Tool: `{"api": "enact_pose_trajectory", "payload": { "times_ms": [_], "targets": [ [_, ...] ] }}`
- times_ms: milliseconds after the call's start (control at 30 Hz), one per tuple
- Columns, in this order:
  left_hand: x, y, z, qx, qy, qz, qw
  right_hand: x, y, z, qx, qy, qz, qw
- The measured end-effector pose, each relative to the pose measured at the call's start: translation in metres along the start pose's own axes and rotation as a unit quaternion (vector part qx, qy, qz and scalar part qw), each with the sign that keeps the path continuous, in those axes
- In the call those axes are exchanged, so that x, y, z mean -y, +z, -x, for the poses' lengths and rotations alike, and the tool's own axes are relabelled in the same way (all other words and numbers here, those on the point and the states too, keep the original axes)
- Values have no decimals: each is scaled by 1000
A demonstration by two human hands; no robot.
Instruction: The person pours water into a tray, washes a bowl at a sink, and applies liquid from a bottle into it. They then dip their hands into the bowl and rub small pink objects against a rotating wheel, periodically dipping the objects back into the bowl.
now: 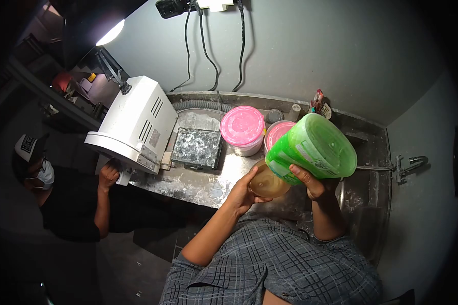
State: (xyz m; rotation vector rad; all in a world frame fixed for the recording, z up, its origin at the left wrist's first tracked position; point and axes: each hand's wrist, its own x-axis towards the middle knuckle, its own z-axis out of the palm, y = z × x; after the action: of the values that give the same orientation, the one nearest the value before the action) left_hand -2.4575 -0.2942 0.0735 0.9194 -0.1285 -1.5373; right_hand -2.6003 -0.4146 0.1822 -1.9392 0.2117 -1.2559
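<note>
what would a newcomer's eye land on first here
Probably the bright green container in the right hand, tilted toward the tan bowl in the left hand. Then the larger pink-lidded tub on the counter and, further left, the white machine.

Forearms [210,232] extended; left fingers [250,176] curved, right fingers [303,176] gripping.

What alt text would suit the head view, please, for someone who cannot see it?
A person's right hand holds a green plastic tub tilted towards a round, brownish bowl in the left hand, above a metal counter. Behind are two pink-lidded tubs and a dark speckled square block; left, a co-worker's hand is at a white boxy machine.
</note>
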Motion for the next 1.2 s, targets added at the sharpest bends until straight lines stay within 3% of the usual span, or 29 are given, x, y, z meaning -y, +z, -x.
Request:
{"api": "enact_pose_trajectory", "payload": {
  "times_ms": [33,67,167,233,333,433,667,733,767,967,1067,1133,1200],
  "targets": [
    [0,0,0,3,2,1,1000,2,1,1,0,47,-87,995],
    [0,0,0,7,4,2,1000,0,0,2,-2,47,-86,995],
    [1,-1,-2,-11,-6,2,1000,-1,0,4,-1,-1,4,1000],
    [1,0,-1,-8,-10,-10,1000,8,1,1,-23,94,-165,981],
    [2,0,-1,-4,-10,-10,1000,13,4,-1,-58,133,-198,969],
    [1,2,-2,-2,-10,5,1000,3,0,4,-49,115,-122,985],
    [2,2,-4,-6,-12,4,1000,-6,-5,10,-31,94,-130,987],
    [2,5,-3,-9,-11,-2,1000,-4,-5,9,-44,178,-222,958],
    [1,6,-2,-11,-9,-7,1000,-4,-5,8,-45,178,-221,958],
    [2,9,-2,-12,-10,-12,1000,-11,-11,10,-27,108,-123,986],
    [1,10,-1,-16,-9,-16,1000,-12,-10,11,-17,116,-138,983],
    [0,11,-1,-17,-14,-17,1000,-9,-5,12,-47,166,-285,943],
    [0,11,-2,-17,-19,-18,1000,-11,-8,14,-38,168,-276,946]
  ]
}}
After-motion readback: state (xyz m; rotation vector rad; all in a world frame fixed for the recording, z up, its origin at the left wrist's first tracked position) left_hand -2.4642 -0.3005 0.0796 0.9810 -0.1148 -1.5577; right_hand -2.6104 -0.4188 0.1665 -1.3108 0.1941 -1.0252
